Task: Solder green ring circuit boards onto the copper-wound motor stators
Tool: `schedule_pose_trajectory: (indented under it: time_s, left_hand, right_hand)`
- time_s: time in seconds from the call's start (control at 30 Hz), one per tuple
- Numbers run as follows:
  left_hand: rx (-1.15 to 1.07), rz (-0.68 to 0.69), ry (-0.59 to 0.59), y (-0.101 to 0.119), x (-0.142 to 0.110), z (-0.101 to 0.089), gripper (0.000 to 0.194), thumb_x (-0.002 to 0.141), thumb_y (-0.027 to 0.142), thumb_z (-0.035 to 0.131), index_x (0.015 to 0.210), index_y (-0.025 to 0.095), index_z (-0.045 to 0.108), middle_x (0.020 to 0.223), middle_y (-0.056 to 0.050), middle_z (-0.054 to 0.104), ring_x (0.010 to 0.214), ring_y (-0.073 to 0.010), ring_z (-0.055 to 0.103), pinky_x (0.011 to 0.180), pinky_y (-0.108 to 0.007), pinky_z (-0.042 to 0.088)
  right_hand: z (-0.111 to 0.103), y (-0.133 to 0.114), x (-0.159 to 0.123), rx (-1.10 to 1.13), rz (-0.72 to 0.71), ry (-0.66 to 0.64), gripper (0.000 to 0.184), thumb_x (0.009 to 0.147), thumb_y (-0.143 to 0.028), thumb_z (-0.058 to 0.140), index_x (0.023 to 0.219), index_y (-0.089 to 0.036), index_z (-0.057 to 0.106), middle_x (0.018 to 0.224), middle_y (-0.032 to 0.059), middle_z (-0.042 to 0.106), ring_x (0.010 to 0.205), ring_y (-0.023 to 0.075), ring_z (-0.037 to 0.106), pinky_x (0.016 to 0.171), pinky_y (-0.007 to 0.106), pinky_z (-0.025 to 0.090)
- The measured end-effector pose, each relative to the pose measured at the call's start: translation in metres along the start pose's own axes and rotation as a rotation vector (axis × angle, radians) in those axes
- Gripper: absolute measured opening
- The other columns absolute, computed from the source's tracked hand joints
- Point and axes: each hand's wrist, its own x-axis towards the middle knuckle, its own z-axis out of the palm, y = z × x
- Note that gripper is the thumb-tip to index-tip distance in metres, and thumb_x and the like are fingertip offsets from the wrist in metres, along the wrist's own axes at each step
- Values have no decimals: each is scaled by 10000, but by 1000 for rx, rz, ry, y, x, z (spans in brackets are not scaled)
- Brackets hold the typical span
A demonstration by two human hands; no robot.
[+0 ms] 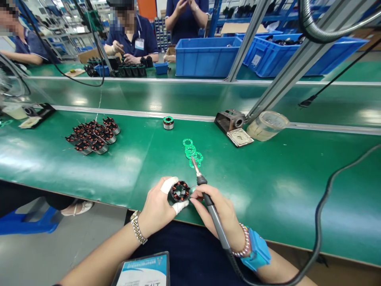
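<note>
My left hand (157, 204) grips a small round stator with copper windings (180, 191) between taped thumb and finger at the near edge of the green bench (268, 186). My right hand (218, 212) holds a black soldering iron (208, 198), its tip pointing away toward several green ring gaskets (192, 152). The fingertips of that hand also touch the stator's right side.
A cluster of wound stators (93, 136) lies at left, and a single one (168, 122) stands farther back. A metal stand (230, 120) and clear tub (267, 125) sit at right. Blue bins (205, 57) and other seated workers are beyond the conveyor.
</note>
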Motion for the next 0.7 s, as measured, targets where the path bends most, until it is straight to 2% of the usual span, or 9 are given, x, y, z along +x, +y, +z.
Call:
schedule_pose_trajectory:
  time_s: [0.17, 0.23, 0.37, 0.43, 0.57, 0.7]
  left_hand:
    - [7, -33, 129, -1, -1, 1, 421, 703, 303, 664, 1057, 185, 467, 965, -80, 582, 891, -218, 607, 777, -368, 526]
    - [-21, -50, 138, -5, -2, 1, 438, 705, 288, 661, 1078, 181, 459, 989, -86, 573, 908, -218, 598, 791, -372, 523]
    - [-148, -69, 35, -7, -4, -2, 452, 713, 274, 657, 1107, 184, 453, 1034, -90, 556, 940, -210, 582, 827, -370, 510]
    - [-207, -69, -40, -5, -5, -5, 454, 709, 277, 662, 1104, 188, 457, 1039, -86, 553, 936, -204, 581, 832, -365, 505]
    - [-278, -59, -188, 1, -2, -12, 482, 700, 273, 670, 1121, 196, 449, 1015, -77, 568, 910, -199, 585, 817, -363, 506]
    - [-233, 34, -330, 1, 3, -20, 480, 712, 255, 659, 1146, 214, 459, 1052, -88, 577, 928, -212, 582, 832, -392, 494]
  right_hand:
    - [-1, -5, -5, -3, -42, 72, 177, 815, -102, 504, 945, -221, 496, 730, 1, 608, 607, 117, 621, 605, 211, 530]
    - [-4, -6, -6, -9, -10, 81, 185, 809, -100, 509, 947, -223, 491, 715, -3, 610, 602, 117, 620, 598, 210, 528]
    - [-10, -1, -4, 21, 131, 148, 217, 781, -130, 564, 955, -227, 477, 772, -1, 629, 643, 122, 637, 649, 231, 537]
    - [-12, 1, -1, 55, 155, 149, 246, 776, -136, 572, 978, -230, 465, 798, -1, 635, 661, 122, 644, 673, 238, 539]
    - [-14, 4, 0, 32, 81, 97, 225, 789, -111, 544, 960, -235, 467, 759, -14, 634, 676, 114, 643, 674, 213, 526]
    - [-16, 7, -5, 10, 2, -62, 178, 802, -99, 501, 915, -234, 475, 706, -24, 619, 613, 103, 620, 612, 186, 511]
